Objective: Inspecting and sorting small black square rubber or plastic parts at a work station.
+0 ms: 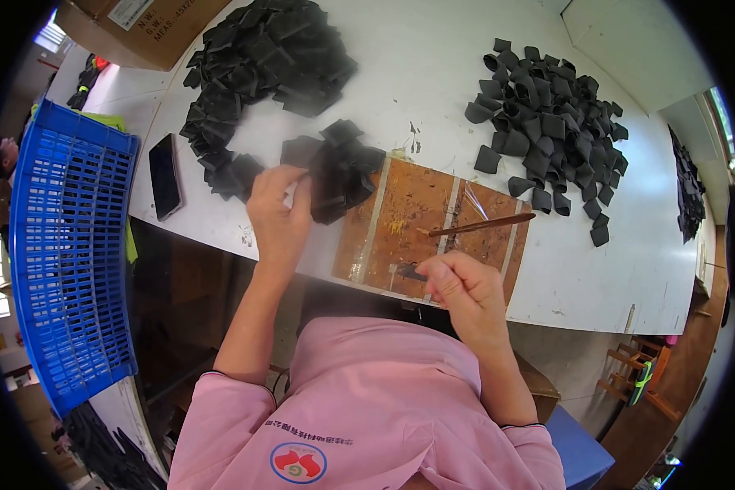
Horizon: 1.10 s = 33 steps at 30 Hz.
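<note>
My left hand (279, 214) is at the near left edge of a small heap of flat black pieces (339, 175), apparently fabric. Its thumb and fingertips are closed together against the heap, and what they hold is hidden. My right hand (468, 292) pinches a small dark flat piece (411, 272) low over the near edge of a brown, stained work board (404, 196). A thin brown stick (486, 224) lies across the board, with pale thin strips (475, 201) beside it.
A large pile of flat black pieces (273, 49) lies at the far left. Folded black loops (547, 122) are heaped at the right. A phone (165, 178) rests near a blue plastic crate (73, 253) on the left. Behind stands a cardboard box (143, 33).
</note>
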Motion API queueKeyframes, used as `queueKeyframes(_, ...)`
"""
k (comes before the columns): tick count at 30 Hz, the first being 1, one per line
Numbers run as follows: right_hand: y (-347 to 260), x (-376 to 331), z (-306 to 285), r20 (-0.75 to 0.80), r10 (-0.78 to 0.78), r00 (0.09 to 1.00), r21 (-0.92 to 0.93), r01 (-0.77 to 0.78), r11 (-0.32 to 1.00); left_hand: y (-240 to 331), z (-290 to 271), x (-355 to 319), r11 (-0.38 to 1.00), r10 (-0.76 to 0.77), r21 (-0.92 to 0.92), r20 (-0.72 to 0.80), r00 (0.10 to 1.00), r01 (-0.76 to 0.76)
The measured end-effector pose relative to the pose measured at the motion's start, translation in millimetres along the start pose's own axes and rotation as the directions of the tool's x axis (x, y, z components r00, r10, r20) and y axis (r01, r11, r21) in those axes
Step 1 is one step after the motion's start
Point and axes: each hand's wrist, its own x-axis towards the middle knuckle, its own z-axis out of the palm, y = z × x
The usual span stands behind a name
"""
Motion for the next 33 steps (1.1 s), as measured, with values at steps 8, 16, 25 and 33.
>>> queueKeyframes(8,-12,11,14,-0.021,0.001,1.000,0.233,0.004,0.973,96,-18,-8,0.290,-0.220,-0.519,0.781,0.584,0.804)
queueKeyframes(16,-4,-3,-3,0.144,0.223,0.964,0.864,-0.232,0.446,118,-3,-45,0.069,-0.160,-0.672,0.722,0.673,0.737)
queueKeyframes(25,-2,-5,-7,0.101,0.272,0.957,0.848,-0.226,0.480,131,5,-47,0.288,-0.285,-0.635,0.658,0.697,0.717)
queueKeyframes(33,4,-7,-6,0.040,0.259,0.965,0.799,-0.186,0.572,128,7,-47,0.300,-0.305,-0.590,0.686,0.661,0.750)
